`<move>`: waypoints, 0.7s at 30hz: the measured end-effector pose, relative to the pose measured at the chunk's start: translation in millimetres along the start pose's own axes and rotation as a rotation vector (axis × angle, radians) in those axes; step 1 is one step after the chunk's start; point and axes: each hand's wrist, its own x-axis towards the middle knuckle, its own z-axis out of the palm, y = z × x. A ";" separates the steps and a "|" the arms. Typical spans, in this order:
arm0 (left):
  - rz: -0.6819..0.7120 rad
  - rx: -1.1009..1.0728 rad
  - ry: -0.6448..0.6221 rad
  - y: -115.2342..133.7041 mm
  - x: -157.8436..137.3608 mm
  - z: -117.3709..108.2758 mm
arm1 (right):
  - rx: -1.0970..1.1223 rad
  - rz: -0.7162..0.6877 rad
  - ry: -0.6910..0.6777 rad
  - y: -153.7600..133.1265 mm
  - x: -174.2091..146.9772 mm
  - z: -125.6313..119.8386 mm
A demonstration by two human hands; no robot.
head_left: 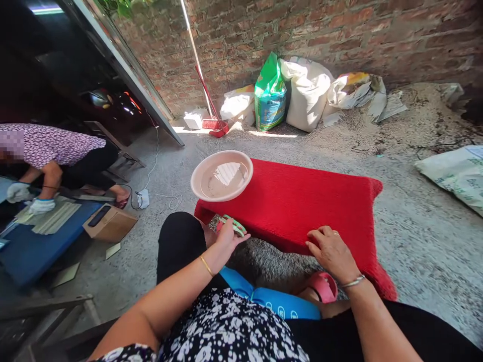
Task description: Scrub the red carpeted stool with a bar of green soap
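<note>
In front of my knees stands a low bench covered with a red cloth (309,201). A pale pink basin (222,195) holding water sits on its left end. Just below the basin, my left hand (226,239) is closed around a light-green handled brush (237,226) with some pink on it; the fingers hide part of it. My right hand (332,251) rests on the near edge of the red cloth, with its fingers bent and apart and nothing held.
At left, a co-worker in white gloves (42,206) bends over a blue table (41,249) with thin strips. A cardboard box (109,221) and a power strip (143,199) lie nearby. Sacks (307,98), a dustpan (219,131) and a brick wall (234,35) stand beyond the bench.
</note>
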 end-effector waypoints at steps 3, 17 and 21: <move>-0.027 0.033 -0.070 -22.3 -22.3 14.9 | -0.018 -0.019 -0.001 -0.8 0.5 -1.0; 1.044 1.371 -0.087 7.4 -25.5 -12.3 | -0.085 -0.049 -0.006 -1.9 -0.6 1.9; 1.252 1.654 0.150 30.9 1.0 -3.1 | -0.094 -0.042 -0.001 -4.3 -0.5 -0.1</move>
